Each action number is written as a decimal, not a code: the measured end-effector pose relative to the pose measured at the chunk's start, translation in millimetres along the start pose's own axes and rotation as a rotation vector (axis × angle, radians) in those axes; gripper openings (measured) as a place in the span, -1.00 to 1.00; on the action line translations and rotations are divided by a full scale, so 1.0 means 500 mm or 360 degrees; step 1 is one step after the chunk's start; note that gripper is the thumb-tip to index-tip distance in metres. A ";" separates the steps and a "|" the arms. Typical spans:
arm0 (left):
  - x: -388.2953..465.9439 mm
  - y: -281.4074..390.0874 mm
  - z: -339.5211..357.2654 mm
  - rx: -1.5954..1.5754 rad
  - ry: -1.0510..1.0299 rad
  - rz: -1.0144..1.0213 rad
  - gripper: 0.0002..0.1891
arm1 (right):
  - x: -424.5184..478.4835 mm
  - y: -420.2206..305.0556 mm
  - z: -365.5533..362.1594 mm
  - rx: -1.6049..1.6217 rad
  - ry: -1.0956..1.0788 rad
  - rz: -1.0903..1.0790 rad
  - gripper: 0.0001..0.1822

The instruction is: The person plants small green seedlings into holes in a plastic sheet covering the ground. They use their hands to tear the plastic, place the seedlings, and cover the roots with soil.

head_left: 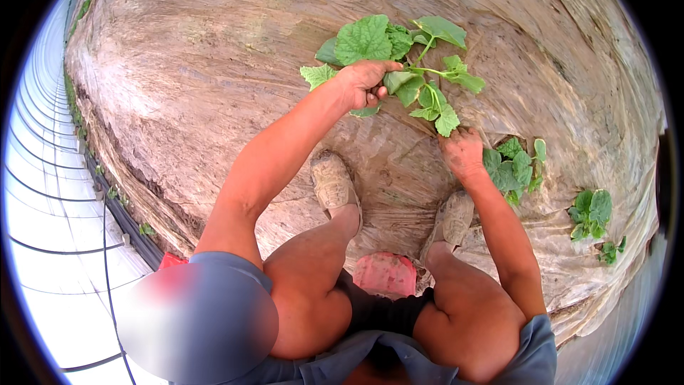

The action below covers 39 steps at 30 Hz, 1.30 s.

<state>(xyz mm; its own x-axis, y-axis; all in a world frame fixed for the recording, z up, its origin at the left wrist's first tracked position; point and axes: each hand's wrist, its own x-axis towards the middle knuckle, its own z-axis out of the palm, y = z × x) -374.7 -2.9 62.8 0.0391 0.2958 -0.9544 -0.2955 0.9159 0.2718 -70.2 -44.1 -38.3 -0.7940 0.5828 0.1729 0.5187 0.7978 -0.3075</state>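
Observation:
A leafy vine plant (363, 40), cucumber-like with broad lobed leaves, lies over a sheet of plastic film (240, 53) spread on the soil. My left hand (367, 84) reaches in from the left, with thumb and forefinger closed on a leaf and stem near the plant's middle. Just below the plant's lowest leaf, my right hand (462, 151) is lowered to the film with its fingers bent down. Its fingertips are partly hidden, so what it grips is unclear. The film is creased around that hand.
A smaller plant (515, 168) grows just right of my right wrist; another (592, 214) stands farther right. My muddy shoes (334, 179) rest on the film, with a red plastic object (385, 274) between my legs. At left runs a hooped greenhouse wall (59, 198).

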 end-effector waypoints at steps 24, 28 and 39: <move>-0.105 -0.241 0.034 0.1598 0.0717 0.1931 -0.51 | 0.073 -0.116 -0.069 0.0959 -0.0428 0.1194 -0.20; -0.066 -0.106 0.030 0.1642 0.1028 0.2321 -0.48 | 0.092 -0.121 -0.097 0.0415 -0.0556 0.0883 -0.25; 0.027 -0.077 0.074 0.1859 0.0677 0.2097 -0.39 | 0.096 -0.030 -0.073 0.0086 -0.0417 0.0339 -0.33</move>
<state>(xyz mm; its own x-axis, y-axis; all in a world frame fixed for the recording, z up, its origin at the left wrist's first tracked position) -327.5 -23.8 43.9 0.0833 0.9963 0.0222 0.8295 -0.0817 0.5525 -104.5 -22.5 9.0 -0.7279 0.6703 -0.1447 0.6695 0.6490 -0.3613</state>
